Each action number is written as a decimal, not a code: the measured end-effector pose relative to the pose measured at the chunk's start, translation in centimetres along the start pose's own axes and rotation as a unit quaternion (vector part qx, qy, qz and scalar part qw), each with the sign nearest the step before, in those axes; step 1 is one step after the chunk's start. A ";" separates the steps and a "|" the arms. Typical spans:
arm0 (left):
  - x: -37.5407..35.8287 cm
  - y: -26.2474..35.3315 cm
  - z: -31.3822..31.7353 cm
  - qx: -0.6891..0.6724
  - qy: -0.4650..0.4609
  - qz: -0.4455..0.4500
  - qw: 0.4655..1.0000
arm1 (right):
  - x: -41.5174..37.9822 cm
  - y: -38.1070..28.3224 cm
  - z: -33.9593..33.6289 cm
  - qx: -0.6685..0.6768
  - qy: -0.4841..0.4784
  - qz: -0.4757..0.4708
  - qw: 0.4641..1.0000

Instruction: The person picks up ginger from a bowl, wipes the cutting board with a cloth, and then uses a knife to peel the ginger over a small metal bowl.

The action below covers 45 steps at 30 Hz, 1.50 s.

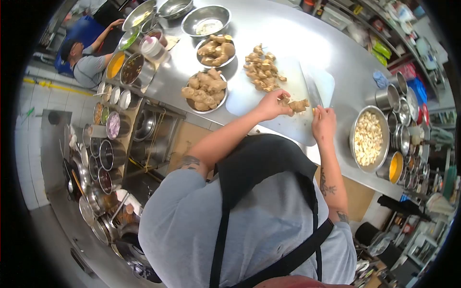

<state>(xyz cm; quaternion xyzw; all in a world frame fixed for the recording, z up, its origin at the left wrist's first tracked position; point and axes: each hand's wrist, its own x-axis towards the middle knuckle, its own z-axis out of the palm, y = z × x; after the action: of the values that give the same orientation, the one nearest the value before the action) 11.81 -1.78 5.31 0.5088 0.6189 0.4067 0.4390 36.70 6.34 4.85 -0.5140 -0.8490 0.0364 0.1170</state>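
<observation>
My left hand (272, 105) grips a knobbly piece of ginger root (298, 106) over the pale cutting board (300, 129). Closed around its handle, my right hand (324, 124) holds a kitchen knife (311, 86), its long blade pointing away from me over the board. Small brown scraps lie on the board by the held piece. Farther up the board is a heap of ginger pieces (263, 72). Left of the board stand two metal bowls of whole ginger, a nearer ginger bowl (205, 91) and a farther ginger bowl (216, 52).
A large bowl of pale chopped pieces (368, 139) stands at the right, near metal pots (384, 98). More steel bowls (206, 21) sit at the far left of the steel table (350, 53). A co-worker (89, 60) is beyond the containers on the left.
</observation>
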 end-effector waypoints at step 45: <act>8.3 -7.6 -33.2 0.290 0.238 0.088 0.923 | 13.9 -32.7 2.8 0.117 -0.019 -0.286 0.951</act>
<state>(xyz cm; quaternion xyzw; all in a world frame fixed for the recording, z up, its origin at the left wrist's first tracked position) -22.86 3.37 6.46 0.5544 0.7488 0.3556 0.0740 1.59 3.44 10.30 -0.2312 -0.9524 0.1103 0.1653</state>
